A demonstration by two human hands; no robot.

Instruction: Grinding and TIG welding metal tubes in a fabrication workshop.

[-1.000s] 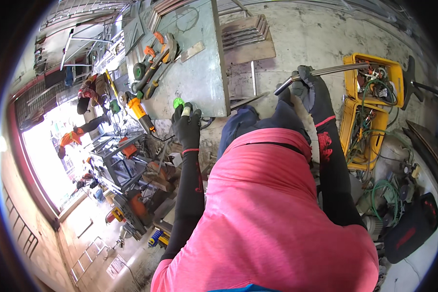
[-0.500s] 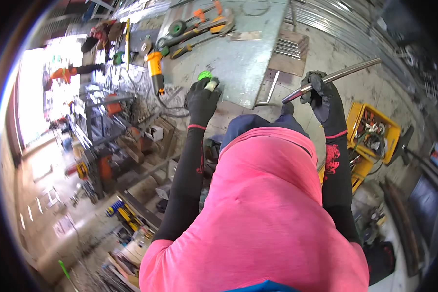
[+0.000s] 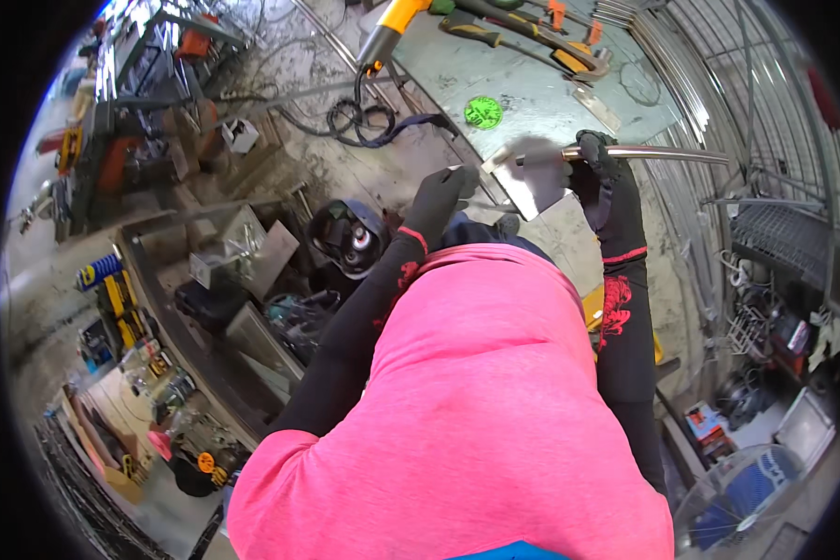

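Note:
My right hand (image 3: 605, 182), in a dark glove, is closed round a shiny metal tube (image 3: 663, 152), which lies roughly level over the near part of the grey-green worktable (image 3: 523, 84). The tube's left end is above the table's near corner. My left hand (image 3: 441, 194), also gloved, is closed just off the table edge, with a small pale bit at its fingertips that I cannot make out. Between the hands, a small whitish piece (image 3: 495, 161) shows by the table edge. A round green disc (image 3: 483, 112) lies flat on the tabletop.
A hammer (image 3: 579, 63) and other hand tools lie on the table's far side, beside a yellow power tool (image 3: 392, 33) with its black cord (image 3: 359, 126). A welding helmet (image 3: 348, 238) sits at left below my forearm. Metal bars (image 3: 686, 89) run along the right.
My view has swung to the right. My left hand has come away from the green disc, leaving it uncovered on the table. The tube in my right hand is now nearly level and over the table.

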